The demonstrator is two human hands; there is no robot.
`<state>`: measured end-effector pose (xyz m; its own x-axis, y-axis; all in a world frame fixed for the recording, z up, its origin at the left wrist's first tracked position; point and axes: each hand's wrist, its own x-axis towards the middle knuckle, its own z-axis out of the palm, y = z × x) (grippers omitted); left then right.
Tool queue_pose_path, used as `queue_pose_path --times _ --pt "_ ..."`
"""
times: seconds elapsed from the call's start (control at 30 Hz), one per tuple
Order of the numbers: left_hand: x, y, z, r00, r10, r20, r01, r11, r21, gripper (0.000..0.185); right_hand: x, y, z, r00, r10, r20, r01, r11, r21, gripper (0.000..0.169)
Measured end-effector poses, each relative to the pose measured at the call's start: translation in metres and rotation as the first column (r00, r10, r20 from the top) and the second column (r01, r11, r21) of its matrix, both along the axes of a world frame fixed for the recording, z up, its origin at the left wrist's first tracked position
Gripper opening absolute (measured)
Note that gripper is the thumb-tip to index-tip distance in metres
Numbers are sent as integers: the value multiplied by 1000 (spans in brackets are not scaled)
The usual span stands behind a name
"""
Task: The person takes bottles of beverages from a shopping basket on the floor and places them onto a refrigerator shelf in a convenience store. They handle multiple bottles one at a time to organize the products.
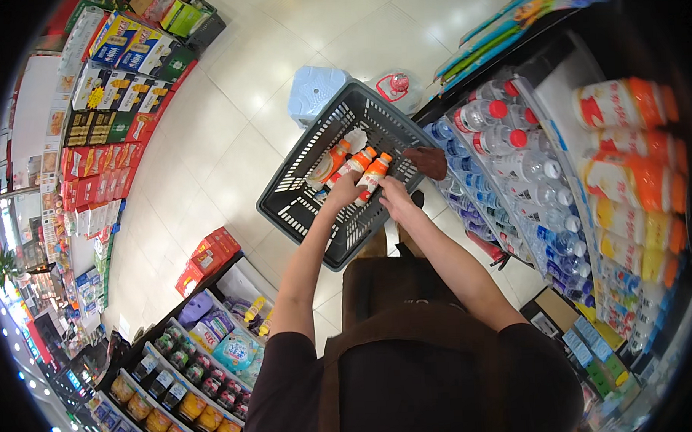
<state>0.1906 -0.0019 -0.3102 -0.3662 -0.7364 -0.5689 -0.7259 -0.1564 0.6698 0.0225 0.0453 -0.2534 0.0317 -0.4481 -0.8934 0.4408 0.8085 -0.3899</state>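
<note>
A dark grey plastic shopping basket (pixel 298 155) with slotted walls lies before me. Three orange-capped drink bottles rest inside it, side by side: one at the left (pixel 336 158), a middle one (pixel 353 163) and a right one (pixel 374 178). My left hand (pixel 345 192) is over the lower ends of the middle and right bottles; whether it grips one is unclear. Close to the right bottle's side is my right hand (pixel 395 196), fingers bent and apart, with nothing seen in it. A crumpled clear plastic piece (pixel 355 139) lies beside the left bottle's cap.
A pale blue plastic stool (pixel 316 91) and a large clear bottle with a red handle (pixel 397 87) stand beyond the basket. Shelves of bottled water (pixel 503 139) rise at right. A brown item (pixel 428 161) is by the basket's right rim. Stacked cartons (pixel 92 162) line the left; a snack shelf (pixel 174 367) is lower left.
</note>
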Motion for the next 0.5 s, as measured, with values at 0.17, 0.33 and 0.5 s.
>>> queue_pose_path --times 0.17,0.33,0.5 --pt "7 31 -78 991 110 76 -112 994 20 50 17 6 -115 993 -117 1 113 957 266 63" --pt "2 39 -120 981 180 78 -175 982 -74 52 41 -5 -156 960 -270 -68 278 908 313 51" --pt "-8 32 -134 982 129 139 -130 992 -7 47 67 -11 -227 874 -452 -176 485 829 280 34"
